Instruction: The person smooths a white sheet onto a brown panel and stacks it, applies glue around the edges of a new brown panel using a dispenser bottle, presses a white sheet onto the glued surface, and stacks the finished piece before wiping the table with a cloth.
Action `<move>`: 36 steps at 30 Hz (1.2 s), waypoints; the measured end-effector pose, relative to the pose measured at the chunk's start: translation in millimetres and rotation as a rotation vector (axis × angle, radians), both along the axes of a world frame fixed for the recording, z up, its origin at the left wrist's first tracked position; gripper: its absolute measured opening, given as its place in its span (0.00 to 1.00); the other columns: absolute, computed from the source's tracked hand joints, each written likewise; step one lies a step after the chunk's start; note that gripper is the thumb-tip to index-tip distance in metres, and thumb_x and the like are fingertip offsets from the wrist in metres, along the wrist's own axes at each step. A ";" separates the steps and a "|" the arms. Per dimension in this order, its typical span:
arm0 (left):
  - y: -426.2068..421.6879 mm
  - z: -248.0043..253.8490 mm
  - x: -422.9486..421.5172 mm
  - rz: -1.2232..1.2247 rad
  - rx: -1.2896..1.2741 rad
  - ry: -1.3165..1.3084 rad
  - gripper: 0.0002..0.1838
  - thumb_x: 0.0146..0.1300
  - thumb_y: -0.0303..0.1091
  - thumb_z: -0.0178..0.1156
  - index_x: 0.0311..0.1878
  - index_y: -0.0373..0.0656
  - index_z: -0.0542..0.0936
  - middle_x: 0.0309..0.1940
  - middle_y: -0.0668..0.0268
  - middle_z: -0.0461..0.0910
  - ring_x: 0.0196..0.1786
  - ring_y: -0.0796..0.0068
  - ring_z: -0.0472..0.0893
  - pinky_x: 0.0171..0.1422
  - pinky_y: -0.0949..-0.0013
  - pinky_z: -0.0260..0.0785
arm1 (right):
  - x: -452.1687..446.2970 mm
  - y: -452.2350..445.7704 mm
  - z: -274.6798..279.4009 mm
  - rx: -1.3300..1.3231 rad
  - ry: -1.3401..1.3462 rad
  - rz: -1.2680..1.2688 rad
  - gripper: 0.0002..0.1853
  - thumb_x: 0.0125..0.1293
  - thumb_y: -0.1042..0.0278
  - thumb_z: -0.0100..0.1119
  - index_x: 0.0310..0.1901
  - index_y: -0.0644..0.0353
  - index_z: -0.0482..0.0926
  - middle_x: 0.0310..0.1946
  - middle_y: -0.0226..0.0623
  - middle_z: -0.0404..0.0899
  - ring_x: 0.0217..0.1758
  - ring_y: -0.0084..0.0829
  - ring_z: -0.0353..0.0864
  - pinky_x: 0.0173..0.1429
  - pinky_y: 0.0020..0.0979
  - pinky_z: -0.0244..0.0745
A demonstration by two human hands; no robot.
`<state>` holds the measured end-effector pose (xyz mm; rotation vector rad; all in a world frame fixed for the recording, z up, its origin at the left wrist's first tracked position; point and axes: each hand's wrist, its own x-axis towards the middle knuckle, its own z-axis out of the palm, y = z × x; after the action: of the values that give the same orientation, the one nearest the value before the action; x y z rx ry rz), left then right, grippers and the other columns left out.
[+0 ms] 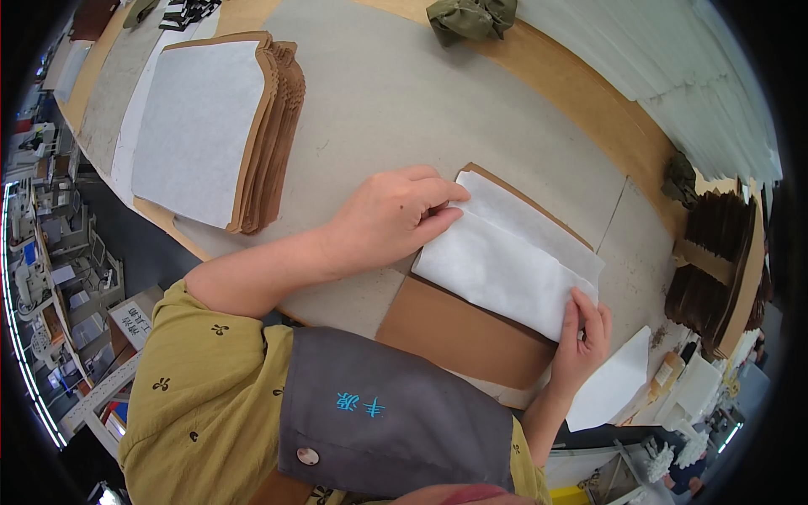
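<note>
A white sheet (497, 261), soft like interlining, lies folded over itself on a brown panel (471, 332) in front of me. The panel shows along the far edge and as a wide strip nearest my body. My left hand (391, 215) pinches the sheet's left edge near the fold between thumb and index finger. At the sheet's right end, my right hand (582, 337) grips the near corner, thumb and fingers pressed together.
A stack of brown pieces topped with a white sheet (202, 126) stands at the left. Brown bundles (715, 261) sit at the right. Olive cloth (471, 18) lies at the far edge. Near my right hand are a loose white sheet (613, 383) and a bottle (667, 374).
</note>
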<state>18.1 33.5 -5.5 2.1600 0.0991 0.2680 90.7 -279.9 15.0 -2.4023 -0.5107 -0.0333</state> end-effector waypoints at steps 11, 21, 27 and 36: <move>0.1 -0.8 -0.4 0.009 -0.019 0.011 0.10 0.66 0.27 0.67 0.50 0.42 0.87 0.33 0.64 0.82 0.30 0.76 0.81 0.35 0.73 0.74 | 1.0 2.1 -0.1 0.000 -0.002 0.010 0.09 0.67 0.79 0.66 0.47 0.61 0.88 0.39 0.38 0.82 0.42 0.31 0.81 0.48 0.27 0.74; 0.5 -0.5 0.3 0.005 -0.004 0.011 0.11 0.65 0.27 0.68 0.50 0.42 0.87 0.33 0.65 0.82 0.30 0.77 0.81 0.35 0.74 0.75 | 0.7 3.3 -0.5 0.011 -0.001 0.008 0.09 0.67 0.79 0.66 0.47 0.62 0.88 0.39 0.37 0.82 0.40 0.30 0.80 0.46 0.27 0.74; 1.2 0.1 0.6 0.007 0.006 0.014 0.10 0.65 0.28 0.68 0.50 0.43 0.87 0.34 0.65 0.83 0.31 0.76 0.81 0.36 0.73 0.75 | 0.8 3.0 -0.5 0.008 -0.014 0.022 0.09 0.67 0.79 0.66 0.47 0.62 0.88 0.38 0.37 0.81 0.40 0.29 0.80 0.45 0.26 0.73; 0.9 -1.1 0.8 0.006 -0.010 0.033 0.11 0.65 0.28 0.68 0.50 0.43 0.87 0.34 0.65 0.82 0.30 0.77 0.80 0.36 0.74 0.75 | 0.1 2.1 -0.8 0.010 -0.001 0.012 0.09 0.67 0.79 0.66 0.47 0.62 0.88 0.38 0.37 0.81 0.39 0.29 0.79 0.44 0.26 0.73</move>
<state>18.8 34.4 -6.5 2.1548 0.1254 0.2350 90.8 -277.8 14.2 -2.3893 -0.5243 -0.0314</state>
